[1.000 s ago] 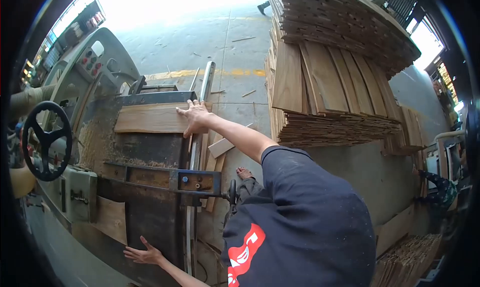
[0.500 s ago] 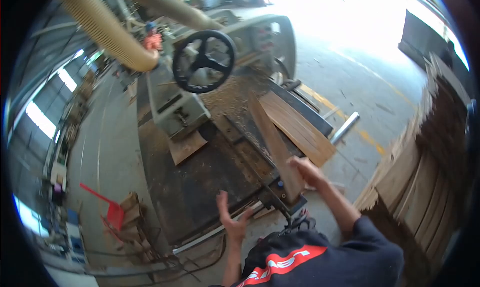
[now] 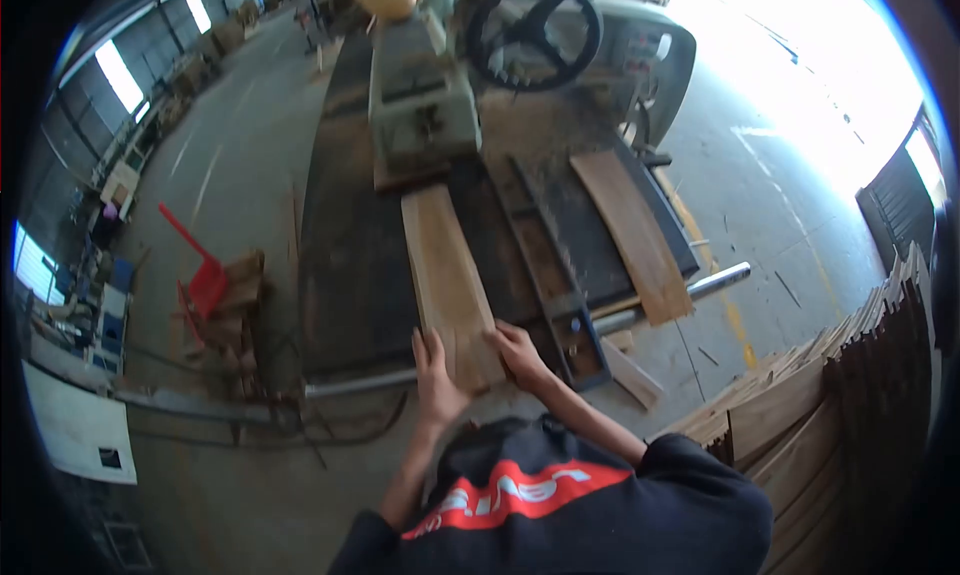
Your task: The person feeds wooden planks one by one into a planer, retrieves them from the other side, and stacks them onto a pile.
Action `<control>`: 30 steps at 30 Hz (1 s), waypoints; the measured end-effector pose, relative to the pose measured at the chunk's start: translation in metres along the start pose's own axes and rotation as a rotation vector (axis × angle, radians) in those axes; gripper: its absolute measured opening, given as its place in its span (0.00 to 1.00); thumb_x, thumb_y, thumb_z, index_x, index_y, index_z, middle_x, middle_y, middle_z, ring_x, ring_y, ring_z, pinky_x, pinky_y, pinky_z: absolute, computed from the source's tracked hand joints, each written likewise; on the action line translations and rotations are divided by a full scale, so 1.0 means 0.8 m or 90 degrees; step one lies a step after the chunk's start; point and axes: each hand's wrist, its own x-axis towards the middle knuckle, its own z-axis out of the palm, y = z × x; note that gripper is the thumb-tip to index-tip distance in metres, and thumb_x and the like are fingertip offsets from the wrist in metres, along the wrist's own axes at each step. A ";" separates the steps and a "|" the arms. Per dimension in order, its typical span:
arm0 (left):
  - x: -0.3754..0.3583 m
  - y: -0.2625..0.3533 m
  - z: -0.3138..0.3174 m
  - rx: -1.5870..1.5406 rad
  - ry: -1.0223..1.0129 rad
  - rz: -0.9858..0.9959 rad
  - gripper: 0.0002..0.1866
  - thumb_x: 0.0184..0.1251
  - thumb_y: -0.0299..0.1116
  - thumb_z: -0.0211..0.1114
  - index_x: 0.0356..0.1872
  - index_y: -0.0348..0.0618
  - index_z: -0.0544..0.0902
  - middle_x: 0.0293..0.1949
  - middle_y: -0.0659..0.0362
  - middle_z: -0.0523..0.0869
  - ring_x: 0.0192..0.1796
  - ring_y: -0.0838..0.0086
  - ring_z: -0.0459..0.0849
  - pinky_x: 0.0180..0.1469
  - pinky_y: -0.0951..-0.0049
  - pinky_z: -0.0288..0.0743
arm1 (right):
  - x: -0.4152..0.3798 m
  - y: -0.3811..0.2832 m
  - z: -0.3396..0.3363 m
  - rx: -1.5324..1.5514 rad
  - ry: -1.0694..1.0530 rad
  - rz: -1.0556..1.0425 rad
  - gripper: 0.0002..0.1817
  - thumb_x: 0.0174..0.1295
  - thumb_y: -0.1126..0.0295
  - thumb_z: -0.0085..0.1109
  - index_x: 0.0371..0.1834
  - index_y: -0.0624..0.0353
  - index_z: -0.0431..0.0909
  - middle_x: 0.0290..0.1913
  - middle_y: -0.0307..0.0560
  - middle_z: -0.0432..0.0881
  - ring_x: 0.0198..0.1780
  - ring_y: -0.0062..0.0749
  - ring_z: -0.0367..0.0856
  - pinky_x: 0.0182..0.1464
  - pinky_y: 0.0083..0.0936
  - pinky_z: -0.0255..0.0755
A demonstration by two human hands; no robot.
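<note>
A long wooden board (image 3: 446, 265) lies on the dark machine table (image 3: 350, 305), its far end reaching the grey machine head (image 3: 430, 125). At its near end, my left hand (image 3: 438, 383) holds the left edge, fingers along the side and top. Opposite it, my right hand (image 3: 518, 357) grips the right edge, thumb on top and fingertips hidden below. The near end of the board extends past the table edge towards my body. To the right of the board runs a dark metal fence (image 3: 545, 255).
A second board (image 3: 635, 240) rests on the table's right side. A black handwheel (image 3: 535, 35) stands above the machine. Stacked planks (image 3: 790, 415) rise at the lower right. A red chair-like object (image 3: 207, 283) is by wood pieces at left, and a metal bar (image 3: 720, 278) juts out right.
The board has moved from the right of the fence to the table left of it, its far end now at the machine head. My left hand, formerly free, has come onto it.
</note>
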 end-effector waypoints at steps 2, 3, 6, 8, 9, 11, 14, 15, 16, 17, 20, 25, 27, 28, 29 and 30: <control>0.010 -0.019 0.007 0.012 -0.012 -0.027 0.71 0.35 0.41 0.90 0.79 0.23 0.52 0.79 0.24 0.49 0.82 0.33 0.50 0.82 0.48 0.53 | 0.025 0.035 0.014 -0.197 0.168 -0.139 0.21 0.72 0.63 0.64 0.61 0.66 0.81 0.49 0.49 0.87 0.47 0.34 0.87 0.54 0.30 0.79; 0.012 -0.025 0.010 0.010 -0.009 -0.032 0.71 0.35 0.41 0.90 0.79 0.23 0.52 0.79 0.24 0.49 0.82 0.33 0.50 0.82 0.48 0.53 | 0.025 0.031 0.020 -0.201 0.163 -0.135 0.21 0.72 0.63 0.64 0.61 0.66 0.81 0.49 0.49 0.87 0.47 0.34 0.87 0.54 0.30 0.79; 0.033 -0.047 0.012 0.005 -0.021 -0.027 0.73 0.33 0.43 0.91 0.79 0.23 0.52 0.79 0.25 0.50 0.83 0.32 0.49 0.82 0.47 0.51 | 0.035 0.016 0.039 -0.447 0.271 -0.243 0.23 0.69 0.68 0.62 0.64 0.68 0.79 0.57 0.65 0.82 0.57 0.50 0.84 0.63 0.40 0.75; 0.044 -0.070 0.019 0.056 0.012 0.024 0.75 0.31 0.48 0.91 0.80 0.24 0.53 0.80 0.26 0.52 0.84 0.36 0.48 0.83 0.48 0.49 | 0.042 0.014 0.047 -0.753 0.324 -0.396 0.28 0.69 0.68 0.59 0.70 0.68 0.73 0.72 0.70 0.71 0.72 0.61 0.71 0.75 0.52 0.61; 0.051 -0.081 0.025 0.059 0.020 0.032 0.75 0.31 0.48 0.91 0.80 0.24 0.53 0.80 0.26 0.52 0.84 0.36 0.48 0.83 0.48 0.49 | 0.052 0.015 0.047 -0.750 0.327 -0.409 0.28 0.69 0.68 0.59 0.70 0.68 0.73 0.72 0.70 0.71 0.72 0.61 0.71 0.75 0.52 0.61; 0.062 -0.101 0.030 0.107 0.007 0.014 0.75 0.31 0.52 0.91 0.80 0.24 0.55 0.80 0.29 0.55 0.84 0.36 0.46 0.83 0.40 0.41 | 0.078 0.028 0.046 -0.805 0.237 -0.397 0.32 0.70 0.66 0.56 0.76 0.70 0.66 0.78 0.71 0.62 0.81 0.61 0.57 0.81 0.58 0.48; 0.081 -0.115 0.027 0.142 -0.009 0.039 0.73 0.32 0.54 0.89 0.79 0.25 0.57 0.79 0.30 0.58 0.85 0.37 0.45 0.82 0.34 0.36 | 0.111 0.044 0.045 -0.824 0.202 -0.385 0.33 0.73 0.65 0.52 0.78 0.70 0.62 0.78 0.71 0.63 0.81 0.61 0.58 0.82 0.56 0.47; 0.091 -0.116 0.025 0.140 0.015 0.065 0.72 0.33 0.55 0.88 0.79 0.25 0.58 0.79 0.31 0.60 0.85 0.38 0.46 0.81 0.32 0.37 | 0.120 0.038 0.049 -0.797 0.211 -0.401 0.32 0.74 0.66 0.50 0.78 0.70 0.62 0.77 0.71 0.65 0.80 0.61 0.61 0.82 0.57 0.48; 0.107 -0.119 0.025 0.139 0.019 0.065 0.72 0.33 0.55 0.88 0.79 0.25 0.58 0.79 0.31 0.60 0.85 0.38 0.46 0.81 0.32 0.37 | 0.133 0.031 0.049 -0.799 0.209 -0.405 0.32 0.74 0.66 0.50 0.78 0.70 0.62 0.77 0.71 0.65 0.80 0.61 0.61 0.82 0.57 0.48; 0.117 -0.123 0.026 0.152 0.020 0.066 0.71 0.34 0.54 0.88 0.79 0.26 0.58 0.79 0.32 0.61 0.85 0.40 0.47 0.81 0.33 0.38 | 0.143 0.028 0.048 -0.803 0.217 -0.413 0.32 0.74 0.66 0.50 0.78 0.70 0.62 0.77 0.71 0.66 0.80 0.61 0.62 0.82 0.56 0.49; 0.137 -0.131 0.027 0.175 0.011 0.054 0.69 0.35 0.52 0.87 0.79 0.26 0.59 0.79 0.34 0.61 0.85 0.44 0.48 0.82 0.35 0.40 | 0.163 0.021 0.049 -0.811 0.227 -0.405 0.31 0.74 0.66 0.50 0.77 0.70 0.62 0.76 0.70 0.68 0.78 0.60 0.65 0.82 0.55 0.51; 0.196 -0.144 0.025 0.187 0.005 0.066 0.70 0.34 0.57 0.87 0.77 0.24 0.61 0.78 0.33 0.62 0.85 0.47 0.52 0.82 0.37 0.41 | 0.219 0.005 0.052 -0.827 0.271 -0.418 0.30 0.74 0.65 0.51 0.76 0.70 0.66 0.75 0.68 0.70 0.77 0.58 0.68 0.81 0.53 0.53; 0.210 -0.144 0.022 0.177 -0.006 0.036 0.71 0.32 0.59 0.87 0.77 0.23 0.62 0.79 0.34 0.62 0.85 0.48 0.52 0.83 0.38 0.41 | 0.234 0.003 0.052 -0.807 0.275 -0.421 0.28 0.74 0.66 0.51 0.75 0.68 0.68 0.75 0.66 0.71 0.77 0.56 0.68 0.81 0.52 0.53; 0.217 -0.147 0.019 0.175 -0.014 0.038 0.71 0.32 0.59 0.87 0.77 0.23 0.62 0.79 0.34 0.62 0.85 0.48 0.52 0.83 0.38 0.41 | 0.242 0.002 0.053 -0.807 0.281 -0.414 0.28 0.74 0.66 0.51 0.75 0.68 0.68 0.75 0.66 0.71 0.77 0.56 0.68 0.81 0.52 0.53; 0.225 -0.148 0.017 0.185 -0.019 0.032 0.72 0.31 0.59 0.87 0.77 0.24 0.62 0.79 0.34 0.62 0.85 0.48 0.52 0.83 0.39 0.42 | 0.250 -0.001 0.053 -0.810 0.283 -0.421 0.28 0.74 0.66 0.52 0.75 0.68 0.68 0.75 0.65 0.71 0.77 0.55 0.68 0.81 0.52 0.54; 0.232 -0.151 0.019 0.193 -0.023 0.025 0.72 0.30 0.60 0.88 0.77 0.24 0.62 0.79 0.34 0.62 0.85 0.49 0.52 0.83 0.40 0.42 | 0.258 -0.001 0.052 -0.813 0.285 -0.428 0.28 0.74 0.66 0.52 0.75 0.67 0.69 0.75 0.65 0.72 0.78 0.53 0.68 0.81 0.51 0.54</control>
